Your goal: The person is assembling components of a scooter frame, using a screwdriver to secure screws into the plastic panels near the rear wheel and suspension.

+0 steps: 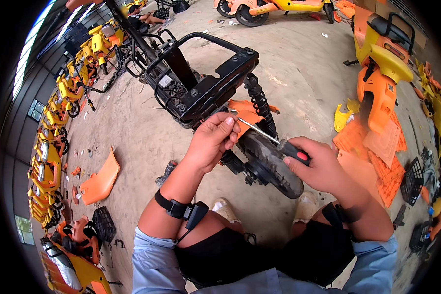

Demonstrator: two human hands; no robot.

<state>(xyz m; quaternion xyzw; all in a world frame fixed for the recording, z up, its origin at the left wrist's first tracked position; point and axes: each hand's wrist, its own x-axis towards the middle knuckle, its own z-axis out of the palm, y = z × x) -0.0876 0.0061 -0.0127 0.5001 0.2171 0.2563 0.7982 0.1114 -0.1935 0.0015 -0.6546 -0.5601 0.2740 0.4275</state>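
Observation:
A stripped scooter frame (215, 81) with black metal bars stands in front of me, its rear wheel (274, 164) pointing toward my feet. My right hand (318, 164) grips a screwdriver (295, 151) by its dark handle with a red patch. The metal shaft runs up and left to the fingers of my left hand (214, 139). Those fingers are pinched together near the screwdriver's tip; whatever they hold is too small to make out. Just behind them, under the frame, sits an orange plastic piece (248, 113). A coil-spring shock absorber (259, 103) stands beside it.
An orange panel (101, 179) lies on the floor at left. Orange and yellow parts (360, 142) are piled at right, below an orange-and-yellow scooter (384, 63). Yellow scooters (56, 127) line the left wall. Another person (141, 18) sits at the far left.

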